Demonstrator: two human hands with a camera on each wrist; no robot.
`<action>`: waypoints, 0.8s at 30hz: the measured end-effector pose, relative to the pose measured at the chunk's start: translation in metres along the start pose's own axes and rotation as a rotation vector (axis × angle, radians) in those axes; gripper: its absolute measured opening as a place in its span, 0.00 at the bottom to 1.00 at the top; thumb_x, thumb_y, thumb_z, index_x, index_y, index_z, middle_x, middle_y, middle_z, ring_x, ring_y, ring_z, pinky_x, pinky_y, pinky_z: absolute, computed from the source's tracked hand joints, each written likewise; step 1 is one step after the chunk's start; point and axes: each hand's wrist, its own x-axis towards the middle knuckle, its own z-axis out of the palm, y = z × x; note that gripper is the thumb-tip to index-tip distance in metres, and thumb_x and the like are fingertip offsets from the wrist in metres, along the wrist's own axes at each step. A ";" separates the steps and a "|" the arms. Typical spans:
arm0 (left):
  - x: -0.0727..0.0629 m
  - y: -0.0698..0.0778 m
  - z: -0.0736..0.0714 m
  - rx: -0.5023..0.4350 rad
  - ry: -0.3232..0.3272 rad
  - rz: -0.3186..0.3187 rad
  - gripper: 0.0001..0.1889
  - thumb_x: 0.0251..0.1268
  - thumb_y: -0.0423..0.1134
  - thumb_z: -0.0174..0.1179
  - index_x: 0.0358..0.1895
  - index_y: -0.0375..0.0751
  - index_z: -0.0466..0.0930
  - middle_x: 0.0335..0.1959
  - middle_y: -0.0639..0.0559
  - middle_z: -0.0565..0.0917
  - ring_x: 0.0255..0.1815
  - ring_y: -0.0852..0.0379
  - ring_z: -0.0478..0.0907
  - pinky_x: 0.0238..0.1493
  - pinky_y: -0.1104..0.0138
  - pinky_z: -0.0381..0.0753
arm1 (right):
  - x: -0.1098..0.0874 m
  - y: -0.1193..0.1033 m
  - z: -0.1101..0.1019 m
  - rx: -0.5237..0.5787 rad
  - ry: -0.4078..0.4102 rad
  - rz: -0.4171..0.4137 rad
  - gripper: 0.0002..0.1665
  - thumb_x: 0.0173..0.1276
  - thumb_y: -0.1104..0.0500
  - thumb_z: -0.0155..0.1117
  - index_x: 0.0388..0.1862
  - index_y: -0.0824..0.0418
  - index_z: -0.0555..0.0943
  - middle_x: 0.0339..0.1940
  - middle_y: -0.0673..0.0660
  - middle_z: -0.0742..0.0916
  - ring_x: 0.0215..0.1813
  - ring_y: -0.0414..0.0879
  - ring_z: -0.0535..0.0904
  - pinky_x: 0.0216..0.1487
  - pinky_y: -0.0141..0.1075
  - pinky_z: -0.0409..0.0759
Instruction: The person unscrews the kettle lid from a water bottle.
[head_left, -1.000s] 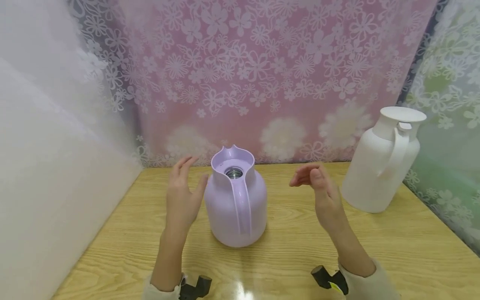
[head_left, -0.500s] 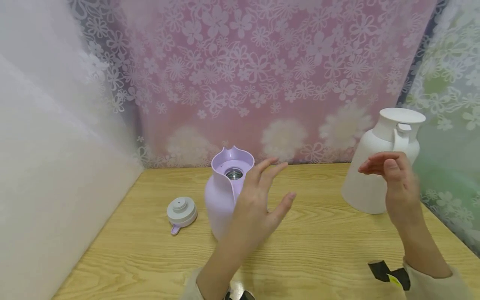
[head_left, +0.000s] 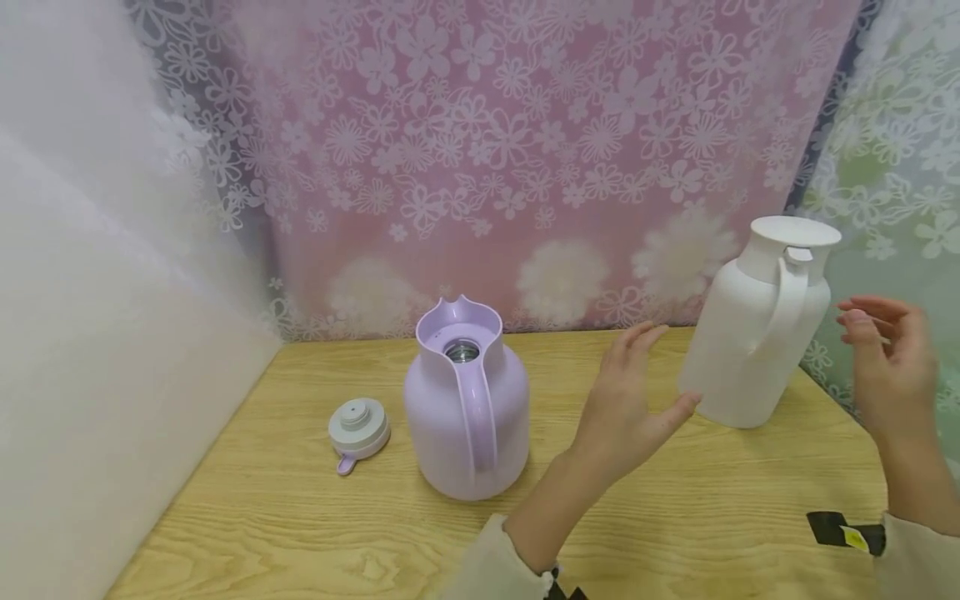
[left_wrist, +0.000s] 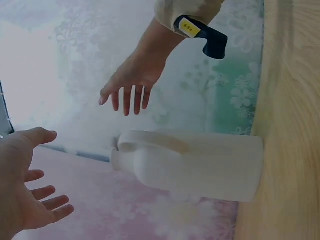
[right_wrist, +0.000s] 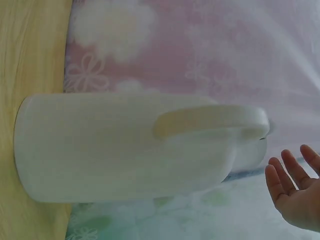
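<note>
From my end: white jug (head_left: 738,358) stands upright at far right of the table (head_left: 262,517), flat top (head_left: 795,231) on, handle (head_left: 786,308) facing near side. L hand (head_left: 630,404) is in the air near & left of it, approx. btwn the 2 jugs; fingers relaxed, thumb spread wide, nothing held. R hand (head_left: 896,362) is up to the right of the jug, fingers loosely bent, also holding nothing. L wrist cam shows a gap btwn R hand & jug; I've got no contact from either hand. Palms roughly face each other w/ the jug farther off, btwn them.

Lilac jug (head_left: 435,425) is upright around mid-table, left of L hand, mouth uncovered, shiny neck (head_left: 461,352) visible inside, handle to near side. Its left: grey lid (head_left: 358,425) flat on table, lilac tab (head_left: 346,464) pointing near-left.

Bkgd: pink floral cloth (head_left: 525,125) at far side, greenish one (head_left: 892,217) at right, white wall (head_left: 90,333) at left. Beige sleeves (head_left: 491,567), black cam mount (head_left: 828,529) by R wrist.
</note>
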 end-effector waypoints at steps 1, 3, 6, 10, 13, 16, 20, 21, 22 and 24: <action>0.003 -0.002 0.009 -0.013 0.008 -0.002 0.37 0.58 0.47 0.62 0.67 0.41 0.55 0.65 0.50 0.59 0.65 0.59 0.57 0.56 0.71 0.65 | 0.003 0.006 -0.002 -0.026 0.002 0.032 0.19 0.71 0.56 0.48 0.60 0.53 0.68 0.46 0.36 0.74 0.46 0.30 0.69 0.48 0.25 0.63; 0.009 -0.006 0.028 -0.034 0.025 -0.004 0.39 0.57 0.47 0.63 0.68 0.42 0.53 0.66 0.50 0.57 0.66 0.59 0.55 0.57 0.70 0.64 | 0.008 0.019 -0.005 -0.051 -0.009 0.066 0.23 0.71 0.55 0.49 0.64 0.51 0.65 0.51 0.37 0.72 0.52 0.33 0.68 0.53 0.26 0.62; 0.017 -0.014 0.055 -0.048 0.037 -0.024 0.41 0.56 0.48 0.64 0.69 0.42 0.51 0.67 0.50 0.56 0.66 0.59 0.54 0.57 0.69 0.65 | 0.014 0.041 -0.009 -0.053 -0.079 0.102 0.28 0.71 0.53 0.49 0.68 0.47 0.59 0.61 0.43 0.68 0.60 0.36 0.63 0.58 0.26 0.58; 0.026 -0.028 0.089 -0.076 0.023 -0.059 0.45 0.54 0.49 0.66 0.70 0.43 0.48 0.69 0.48 0.54 0.67 0.57 0.52 0.57 0.66 0.66 | 0.020 0.073 -0.012 -0.019 -0.225 0.083 0.35 0.71 0.54 0.48 0.73 0.43 0.48 0.71 0.48 0.57 0.66 0.40 0.56 0.57 0.21 0.56; 0.035 -0.039 0.110 -0.099 -0.017 -0.099 0.49 0.51 0.52 0.67 0.72 0.45 0.45 0.71 0.50 0.50 0.68 0.56 0.50 0.57 0.63 0.66 | 0.022 0.093 -0.010 0.005 -0.323 0.064 0.40 0.71 0.56 0.48 0.74 0.41 0.39 0.73 0.51 0.48 0.70 0.50 0.50 0.55 0.20 0.58; 0.047 -0.049 0.127 -0.119 -0.060 -0.145 0.52 0.49 0.53 0.68 0.73 0.48 0.43 0.72 0.53 0.47 0.69 0.56 0.49 0.58 0.61 0.64 | 0.024 0.110 -0.003 0.032 -0.372 0.049 0.44 0.71 0.58 0.48 0.73 0.41 0.34 0.74 0.53 0.44 0.70 0.57 0.47 0.53 0.19 0.61; 0.062 -0.058 0.144 -0.148 -0.090 -0.153 0.53 0.46 0.52 0.70 0.72 0.52 0.43 0.72 0.55 0.48 0.68 0.56 0.50 0.59 0.60 0.63 | 0.024 0.126 0.008 0.063 -0.363 0.024 0.44 0.71 0.60 0.50 0.74 0.42 0.36 0.74 0.52 0.45 0.69 0.56 0.50 0.51 0.18 0.62; 0.066 -0.061 0.147 -0.153 -0.100 -0.149 0.54 0.45 0.52 0.71 0.72 0.53 0.43 0.72 0.56 0.49 0.68 0.56 0.50 0.59 0.60 0.63 | 0.024 0.129 0.011 0.063 -0.359 0.013 0.44 0.70 0.60 0.50 0.74 0.42 0.36 0.74 0.52 0.46 0.69 0.56 0.51 0.51 0.18 0.62; 0.068 -0.063 0.151 -0.156 -0.109 -0.140 0.55 0.44 0.51 0.72 0.72 0.54 0.43 0.71 0.56 0.49 0.68 0.56 0.51 0.59 0.61 0.62 | 0.023 0.132 0.013 0.069 -0.359 0.004 0.44 0.70 0.61 0.50 0.74 0.42 0.37 0.74 0.52 0.46 0.69 0.55 0.52 0.50 0.18 0.62; 0.072 -0.066 0.157 -0.153 -0.132 -0.124 0.56 0.43 0.50 0.73 0.72 0.53 0.42 0.72 0.56 0.48 0.69 0.56 0.50 0.60 0.62 0.60 | 0.022 0.137 0.016 0.074 -0.359 -0.011 0.45 0.70 0.62 0.51 0.74 0.41 0.38 0.74 0.52 0.47 0.68 0.55 0.53 0.49 0.18 0.63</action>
